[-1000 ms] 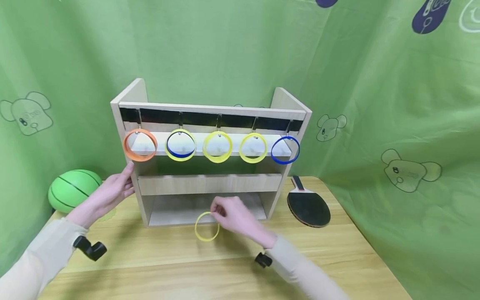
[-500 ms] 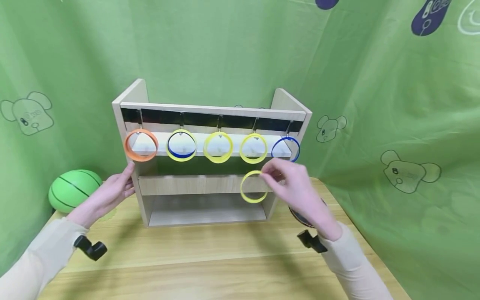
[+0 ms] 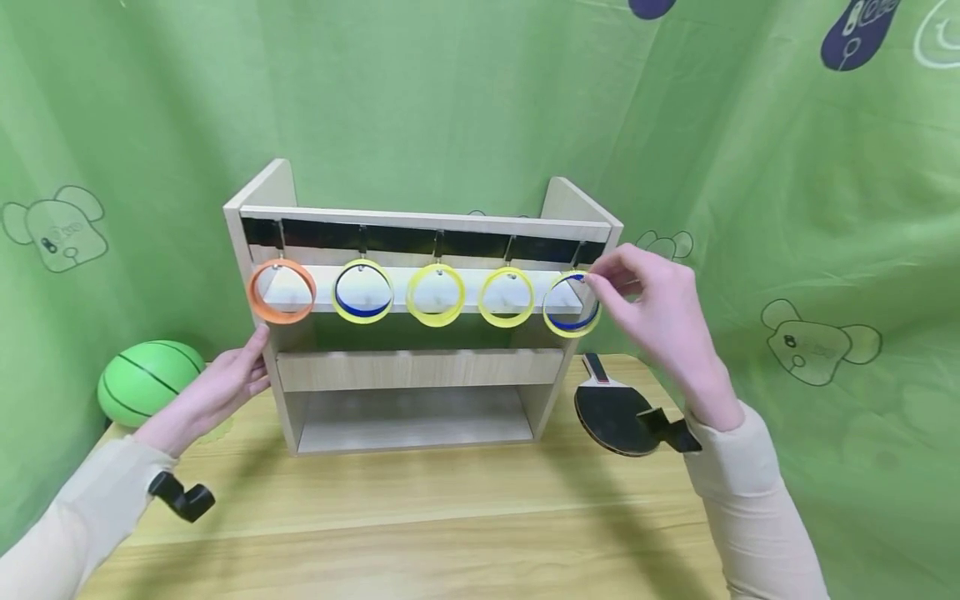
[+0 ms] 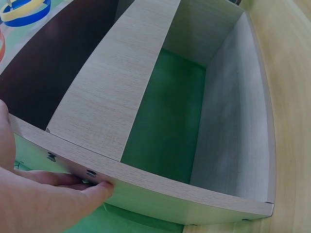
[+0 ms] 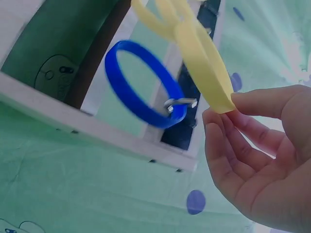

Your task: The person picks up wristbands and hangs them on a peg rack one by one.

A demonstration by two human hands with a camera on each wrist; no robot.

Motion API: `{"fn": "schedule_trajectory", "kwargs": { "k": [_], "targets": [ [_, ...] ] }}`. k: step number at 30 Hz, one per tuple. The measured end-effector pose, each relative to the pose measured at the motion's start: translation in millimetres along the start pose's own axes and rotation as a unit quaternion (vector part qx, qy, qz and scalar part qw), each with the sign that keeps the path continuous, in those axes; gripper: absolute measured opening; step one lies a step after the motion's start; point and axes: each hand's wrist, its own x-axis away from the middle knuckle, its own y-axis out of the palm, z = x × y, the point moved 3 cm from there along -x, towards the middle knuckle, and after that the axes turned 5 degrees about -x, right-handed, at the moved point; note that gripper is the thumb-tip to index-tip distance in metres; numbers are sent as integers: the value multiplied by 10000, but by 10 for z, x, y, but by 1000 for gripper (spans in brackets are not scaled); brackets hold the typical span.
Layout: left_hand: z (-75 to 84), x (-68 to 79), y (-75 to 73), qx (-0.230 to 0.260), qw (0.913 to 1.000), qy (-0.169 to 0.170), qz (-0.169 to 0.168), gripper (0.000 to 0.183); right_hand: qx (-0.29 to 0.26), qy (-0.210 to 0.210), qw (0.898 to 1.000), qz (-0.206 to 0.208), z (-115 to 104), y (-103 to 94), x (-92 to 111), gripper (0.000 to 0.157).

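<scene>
My right hand (image 3: 663, 312) pinches a yellow ring (image 5: 206, 68) by its edge between thumb and fingertips. This ring is held up in front of a blue ring (image 5: 121, 82), which hangs on the rightmost metal hook (image 5: 184, 102) of the wooden shelf (image 3: 420, 371). In the right wrist view the yellow ring is apart from the hook's tip. My left hand (image 3: 213, 392) rests against the shelf's left side panel (image 4: 146, 187), its fingers touching the outer face.
Along the black strip hang an orange ring (image 3: 258, 312), a yellow ring with a blue one (image 3: 362, 314), and more yellow rings (image 3: 437, 319) (image 3: 507, 320). A green ball (image 3: 146, 379) sits left of the shelf. A table tennis bat (image 3: 615, 417) lies at the right.
My right hand has carried the yellow ring from low in front of the shelf up and right to the rightmost hook. My left hand stays at the side panel.
</scene>
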Motion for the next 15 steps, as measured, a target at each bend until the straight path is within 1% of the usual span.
{"fn": "schedule_trajectory", "kwargs": {
  "k": [7,10,15],
  "targets": [
    [9,14,-3,-83,10000,14,26,98,205,215,9995,-111,192,47,-102,7],
    [20,22,1,-98,9999,22,16,98,281,323,9989,-196,250,72,-105,8],
    [18,30,2,-104,9999,11,30,98,241,408,9984,-319,292,105,-88,10]
  ]
}}
